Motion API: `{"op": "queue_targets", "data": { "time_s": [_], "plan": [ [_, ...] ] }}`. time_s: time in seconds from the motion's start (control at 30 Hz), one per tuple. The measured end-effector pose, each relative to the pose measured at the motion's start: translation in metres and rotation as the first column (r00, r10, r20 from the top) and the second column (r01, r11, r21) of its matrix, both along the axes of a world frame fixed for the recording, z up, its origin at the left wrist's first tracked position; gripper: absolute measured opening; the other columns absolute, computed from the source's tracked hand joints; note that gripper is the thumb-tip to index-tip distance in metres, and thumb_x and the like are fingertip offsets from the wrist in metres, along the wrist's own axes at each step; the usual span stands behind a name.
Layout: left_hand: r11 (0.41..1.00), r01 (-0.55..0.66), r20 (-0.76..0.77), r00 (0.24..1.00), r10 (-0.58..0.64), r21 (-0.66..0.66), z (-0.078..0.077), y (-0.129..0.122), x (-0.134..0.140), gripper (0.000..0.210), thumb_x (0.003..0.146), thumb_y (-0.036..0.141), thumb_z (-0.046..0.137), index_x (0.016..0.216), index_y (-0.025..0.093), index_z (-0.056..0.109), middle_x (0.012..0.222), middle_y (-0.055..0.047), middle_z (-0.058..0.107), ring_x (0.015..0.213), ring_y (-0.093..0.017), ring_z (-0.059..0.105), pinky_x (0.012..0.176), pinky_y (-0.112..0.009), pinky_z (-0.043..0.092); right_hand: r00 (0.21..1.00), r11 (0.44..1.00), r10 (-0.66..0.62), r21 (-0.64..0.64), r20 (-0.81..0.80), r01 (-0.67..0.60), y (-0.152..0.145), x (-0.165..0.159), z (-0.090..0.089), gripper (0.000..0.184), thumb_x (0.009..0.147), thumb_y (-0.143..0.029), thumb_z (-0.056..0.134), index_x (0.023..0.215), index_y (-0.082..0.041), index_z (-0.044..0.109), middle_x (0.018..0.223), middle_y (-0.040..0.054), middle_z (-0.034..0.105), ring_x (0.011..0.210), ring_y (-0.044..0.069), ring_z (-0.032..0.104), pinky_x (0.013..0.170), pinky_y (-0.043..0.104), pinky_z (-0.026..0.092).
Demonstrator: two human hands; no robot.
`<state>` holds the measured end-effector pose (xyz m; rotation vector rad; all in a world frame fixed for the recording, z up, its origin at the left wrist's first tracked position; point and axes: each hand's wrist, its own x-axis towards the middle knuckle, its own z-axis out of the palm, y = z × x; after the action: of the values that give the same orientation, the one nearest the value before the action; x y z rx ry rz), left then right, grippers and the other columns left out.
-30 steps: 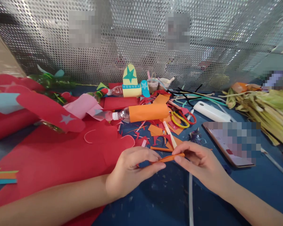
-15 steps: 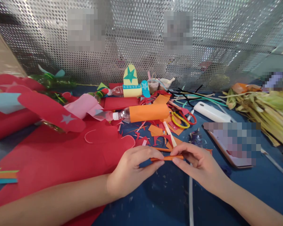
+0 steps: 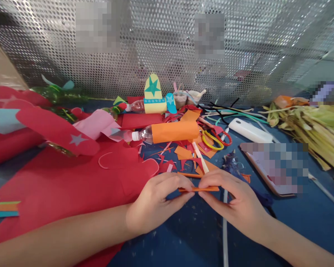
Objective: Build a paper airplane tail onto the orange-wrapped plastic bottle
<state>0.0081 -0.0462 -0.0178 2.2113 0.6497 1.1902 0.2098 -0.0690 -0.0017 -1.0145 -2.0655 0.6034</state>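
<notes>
Between the fingertips of both hands is a thin, folded or rolled strip of orange paper (image 3: 211,188), held level above the blue table (image 3: 167,241). My left hand (image 3: 163,202) pinches it near its left end. On the right part, my right hand (image 3: 233,205) grips it between thumb and fingers. Just beyond lies another narrow orange strip (image 3: 187,175). Further back, a plastic bottle wrapped in orange paper (image 3: 174,132) rests on its side among paper scraps (image 3: 183,152). Scissors with yellow and red handles (image 3: 213,142) lie to its right.
Red sheets (image 3: 72,185) cover the left side, below red paper shapes with stars (image 3: 58,131). On the right are a phone (image 3: 267,170), a white device (image 3: 250,130), a dark blue glue gun (image 3: 233,167) and dried husks (image 3: 311,126). Perforated metal (image 3: 161,44) stands behind.
My right hand has shifted slightly left and its fingers have moved along the orange strip, which now lies flatter and more level. The view has moved a little.
</notes>
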Motion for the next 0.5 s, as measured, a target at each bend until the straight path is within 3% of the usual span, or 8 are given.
{"op": "queue_targets", "data": {
  "time_s": [0.2, 0.5],
  "plan": [
    [0.993, 0.103, -0.051, 0.994, -0.100, 0.055, -0.0005, -0.0002, -0.0010, 0.010, 0.085, 0.007, 0.056, 0.090, 0.015, 0.059, 0.087, -0.007, 0.068, 0.080, -0.014, 0.067, 0.073, -0.022, 0.056, 0.996, 0.997, 0.070, 0.030, 0.060, -0.072, -0.0028, 0.0007, -0.0013, 0.014, 0.084, -0.012, 0.061, 0.094, -0.021, 0.061, 0.090, 0.0020, 0.062, 0.084, 0.011, 0.063, 0.079, 0.019, 0.051],
    [0.998, -0.055, -0.022, 0.998, 0.055, -0.015, -0.0013, 0.0013, 0.0011, 0.007, 0.080, 0.013, 0.065, 0.081, 0.016, 0.059, 0.077, -0.002, 0.070, 0.072, -0.012, 0.067, 0.067, -0.020, 0.055, 0.997, 0.995, -0.081, 0.057, -0.009, 0.081, -0.0028, 0.0009, 0.0005, 0.013, 0.083, -0.013, 0.061, 0.079, -0.023, 0.054, 0.083, -0.0015, 0.066, 0.079, 0.010, 0.066, 0.075, 0.018, 0.052]
  ]
}}
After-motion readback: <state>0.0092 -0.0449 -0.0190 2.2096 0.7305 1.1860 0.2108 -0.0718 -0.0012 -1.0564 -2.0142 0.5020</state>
